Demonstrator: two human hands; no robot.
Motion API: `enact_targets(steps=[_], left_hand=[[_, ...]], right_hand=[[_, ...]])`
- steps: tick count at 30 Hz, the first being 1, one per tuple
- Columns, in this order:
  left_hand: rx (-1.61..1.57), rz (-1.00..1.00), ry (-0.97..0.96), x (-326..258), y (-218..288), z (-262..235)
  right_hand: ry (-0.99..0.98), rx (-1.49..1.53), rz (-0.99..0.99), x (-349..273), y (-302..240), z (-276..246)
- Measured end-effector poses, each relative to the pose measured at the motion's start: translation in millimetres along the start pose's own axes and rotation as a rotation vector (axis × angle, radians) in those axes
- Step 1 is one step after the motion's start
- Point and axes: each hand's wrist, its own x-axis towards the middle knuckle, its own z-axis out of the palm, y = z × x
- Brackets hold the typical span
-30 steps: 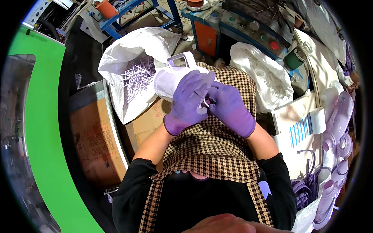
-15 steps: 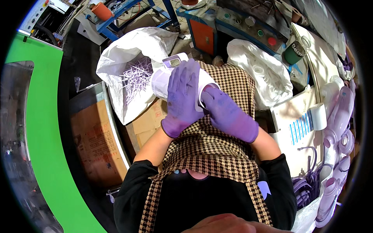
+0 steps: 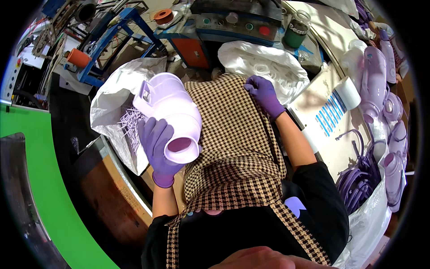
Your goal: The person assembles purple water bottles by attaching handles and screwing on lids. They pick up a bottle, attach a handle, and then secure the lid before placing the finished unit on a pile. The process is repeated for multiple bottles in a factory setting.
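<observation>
My left hand (image 3: pixel 156 141), in a purple glove, grips a pale lavender plastic jug body (image 3: pixel 172 107) from its left side. The jug is tilted, with its round open mouth (image 3: pixel 181 147) toward me and its loop handle (image 3: pixel 144 96) at the upper left. Over the right edge of my checked apron (image 3: pixel 228 130), my gloved right hand (image 3: pixel 264 95) is closed with curled fingers. Whatever it may hold is hidden. Just beyond it stands a white sack (image 3: pixel 286 74) with clear plastic rings (image 3: pixel 263 69) inside.
At left, a white sack (image 3: pixel 109 92) holds thin lavender sticks (image 3: pixel 130 123). On the right are a white table (image 3: pixel 309 105), a white roll (image 3: pixel 347 94), purple cords (image 3: pixel 358 186) and more lavender jugs (image 3: pixel 373 80). A control box (image 3: pixel 235 27) and glass jar (image 3: pixel 296 31) stand ahead.
My right hand has left the jug's mouth and moved right, toward the ring sack. My left hand has brought the jug left and nearer, turning its mouth toward me. The view has shifted.
</observation>
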Motion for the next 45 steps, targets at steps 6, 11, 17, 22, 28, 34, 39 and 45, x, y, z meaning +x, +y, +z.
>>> enact_targets(steps=[6, 11, 17, 22, 28, 34, 39, 45], left_hand=[[-0.002, 0.167, -0.016, 12, 13, -28], [-0.006, 0.354, -0.199, 4, 31, -32], [-0.114, 0.65, -0.384, -22, 26, 13], [-0.191, 0.704, -0.531, -76, 5, 57], [-0.157, 0.696, -0.386, -69, 25, 86], [-0.096, 0.701, -0.355, -76, 21, 90], [-0.077, 0.693, -0.363, -92, 17, 92], [0.272, 0.943, -0.315, -100, 9, 90]], right_hand=[[0.189, -0.473, -0.111, -1, 25, -8], [0.096, -0.652, 0.068, -31, 43, -41], [0.422, -0.383, -0.438, -110, 0, -102], [0.625, -0.761, -0.109, -183, 57, -161], [0.645, -0.639, 0.098, -186, 79, -155], [0.66, -0.657, 0.107, -185, 81, -155], [0.681, -0.656, 0.2, -178, 78, -152], [0.661, -0.603, -0.101, -181, 75, -158]])
